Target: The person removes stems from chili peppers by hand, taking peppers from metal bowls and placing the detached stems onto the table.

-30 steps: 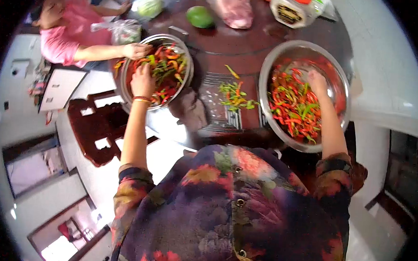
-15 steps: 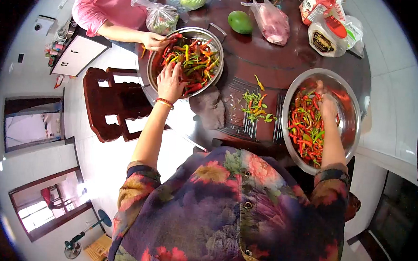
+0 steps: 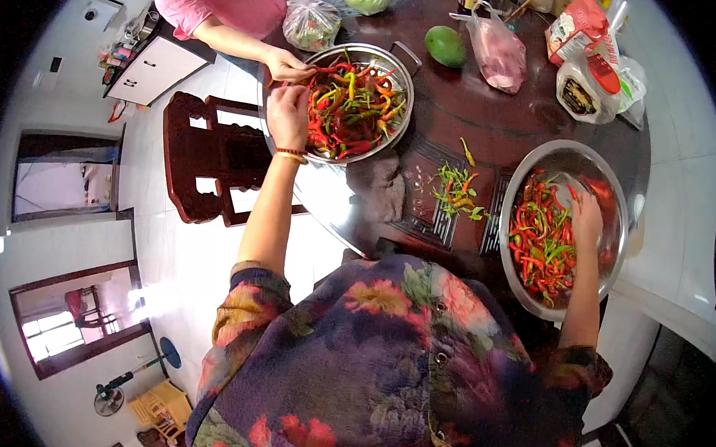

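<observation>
My left hand [image 3: 287, 118] is at the left rim of a two-handled steel pan [image 3: 410, 118], fingers curled together; what they hold, if anything, is hidden. Red, yellow and green chili peppers [image 3: 351, 111] fill the pan. Right beside my left hand, another person's hand [image 3: 289, 65] reaches over the same rim. My right hand [image 3: 587, 224] is inside a large steel bowl [image 3: 512, 288], its fingers closed on a red chili pepper [image 3: 572, 191]. More chili peppers [image 3: 541, 239] lie in the bowl under and left of it.
Between the vessels lie a small pile of stems and peppers [image 3: 457, 189] and a dark cloth [image 3: 378, 188]. Farther back are a green mango [image 3: 445, 47], a bag of pinkish contents [image 3: 500, 54] and a red-lidded jar [image 3: 587, 94]. A carved wooden chair [image 3: 189, 156] stands at left.
My left hand has lifted off the peppers and moved to the pan's left rim, fingers curling. My right hand has drawn back toward the bowl's right side. The view has shifted slightly.
</observation>
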Demonstrator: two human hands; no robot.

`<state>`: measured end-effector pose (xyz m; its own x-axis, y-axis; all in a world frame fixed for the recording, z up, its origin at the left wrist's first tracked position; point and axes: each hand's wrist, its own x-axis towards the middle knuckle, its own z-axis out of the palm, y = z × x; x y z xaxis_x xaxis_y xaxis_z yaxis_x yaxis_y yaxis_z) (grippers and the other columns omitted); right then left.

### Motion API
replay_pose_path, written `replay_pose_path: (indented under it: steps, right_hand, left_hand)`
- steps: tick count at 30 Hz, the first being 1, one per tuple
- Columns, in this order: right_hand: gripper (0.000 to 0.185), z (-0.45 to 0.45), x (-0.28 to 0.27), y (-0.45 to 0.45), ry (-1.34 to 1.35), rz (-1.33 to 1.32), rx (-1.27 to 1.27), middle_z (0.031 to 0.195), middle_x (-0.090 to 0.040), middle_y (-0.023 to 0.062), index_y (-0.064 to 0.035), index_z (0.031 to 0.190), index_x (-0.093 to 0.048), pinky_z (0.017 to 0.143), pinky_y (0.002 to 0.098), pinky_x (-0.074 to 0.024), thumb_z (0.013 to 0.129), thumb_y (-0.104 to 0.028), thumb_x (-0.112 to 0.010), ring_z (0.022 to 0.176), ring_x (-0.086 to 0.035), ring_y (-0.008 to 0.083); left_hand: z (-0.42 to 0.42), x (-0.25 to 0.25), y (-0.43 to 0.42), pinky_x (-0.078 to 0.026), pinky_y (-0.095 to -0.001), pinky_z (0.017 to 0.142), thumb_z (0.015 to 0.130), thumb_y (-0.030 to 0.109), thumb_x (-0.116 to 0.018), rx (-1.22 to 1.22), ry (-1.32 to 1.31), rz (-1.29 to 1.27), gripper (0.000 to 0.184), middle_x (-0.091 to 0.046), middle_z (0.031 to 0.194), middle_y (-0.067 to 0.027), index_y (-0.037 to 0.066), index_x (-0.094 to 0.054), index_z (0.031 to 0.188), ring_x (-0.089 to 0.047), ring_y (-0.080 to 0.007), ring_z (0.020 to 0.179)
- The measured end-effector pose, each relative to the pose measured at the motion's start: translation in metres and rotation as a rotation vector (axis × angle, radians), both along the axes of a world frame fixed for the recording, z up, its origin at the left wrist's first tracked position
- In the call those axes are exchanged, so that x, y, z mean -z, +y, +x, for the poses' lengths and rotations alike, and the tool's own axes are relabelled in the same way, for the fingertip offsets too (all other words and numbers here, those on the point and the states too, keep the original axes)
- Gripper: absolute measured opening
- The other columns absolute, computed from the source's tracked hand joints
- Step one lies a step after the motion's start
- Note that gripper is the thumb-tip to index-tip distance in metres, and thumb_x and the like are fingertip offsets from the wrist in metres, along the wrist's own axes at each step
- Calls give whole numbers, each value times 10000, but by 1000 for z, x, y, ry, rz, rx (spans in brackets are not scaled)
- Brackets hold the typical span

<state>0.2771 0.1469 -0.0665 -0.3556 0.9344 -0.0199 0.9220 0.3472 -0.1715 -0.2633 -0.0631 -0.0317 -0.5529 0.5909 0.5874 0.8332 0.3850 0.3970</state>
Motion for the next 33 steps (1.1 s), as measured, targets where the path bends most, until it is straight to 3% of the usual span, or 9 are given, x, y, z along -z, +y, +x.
replay_pose_path:
  steps: [4, 9, 11, 12, 15, 18, 21, 27, 33]
  right_hand:
    - [194, -29, -46, -50, 222, -39, -98, 803, -536, 97, -31, 944, -543, 641, 347, -411, 805, -166, -547, 713, -529, 257]
    - [204, -63, -41, -82, 629, -234, -257, 688, -514, 74, -17, 942, -554, 631, 311, -418, 839, -191, -530, 657, -520, 188]
    - [231, -80, -51, -99, 1053, -910, 135, 812, -572, 25, -23, 998, -567, 652, 208, -417, 886, -207, -484, 706, -517, 87]
    - [229, -86, -46, -102, 1071, -1020, 110, 785, -553, 1, -30, 975, -569, 613, 185, -391, 895, -218, -465, 670, -486, 63]
    - [236, -102, -52, -108, 1067, -1247, -28, 693, -478, -53, -47, 895, -568, 509, 145, -291, 906, -241, -434, 569, -366, 6]
    - [234, -117, -51, -116, 1011, -1131, -81, 671, -453, -58, -63, 844, -569, 486, 158, -264, 906, -238, -425, 551, -333, 11]
    - [238, -118, -49, -125, 1054, -1117, -48, 668, -463, -49, -61, 818, -574, 488, 168, -276, 885, -263, -469, 549, -350, 24]
    - [215, -101, -50, -128, 1502, -1158, 96, 733, -515, -6, -27, 942, -553, 487, 180, -341, 897, -215, -458, 558, -444, 45]
    - [170, -104, -53, -137, 1437, -1006, -93, 811, -558, -5, -34, 993, -549, 567, 195, -405, 841, -112, -549, 635, -498, 56]
  left_hand:
    - [-18, -18, 10, -431, -370, 676, 771, 192, -608, -66, 92, 31, 126, -572, 793, -128, 83, -653, 816, -539, -289, 763]
    - [-15, 3, 14, -452, -336, 638, 797, 205, -620, -44, -107, 86, 167, -602, 794, -119, 53, -652, 859, -576, -258, 686]
    - [28, -6, 17, -445, -284, 629, 815, 181, -607, 167, -298, 95, 167, -609, 771, -89, 35, -648, 883, -569, -176, 663]
    - [55, -2, 22, -437, -229, 634, 828, 156, -593, 324, -690, 112, 160, -621, 793, -45, 32, -650, 912, -558, -106, 698]
    - [146, -16, 24, -446, -209, 664, 862, 213, -547, 702, -1167, -262, 258, -617, 865, -10, 16, -614, 1014, -553, -65, 760]
    - [206, -11, 26, -430, -193, 689, 887, 229, -509, 910, -1500, -408, 338, -590, 897, -25, 13, -513, 1147, -537, -75, 769]
    - [240, 5, 35, -426, -192, 659, 890, 194, -512, 1063, -1573, -378, 229, -586, 893, -28, 28, -543, 1043, -533, -70, 743]
    - [245, 10, 31, -492, -239, 740, 855, 70, -538, 974, -2092, -228, 151, -591, 921, -49, 23, -540, 998, -584, -119, 813]
    - [254, 7, 25, -508, -268, 781, 857, 59, -526, 995, -2245, -134, 191, -586, 949, -66, 25, -530, 1045, -595, -139, 850]
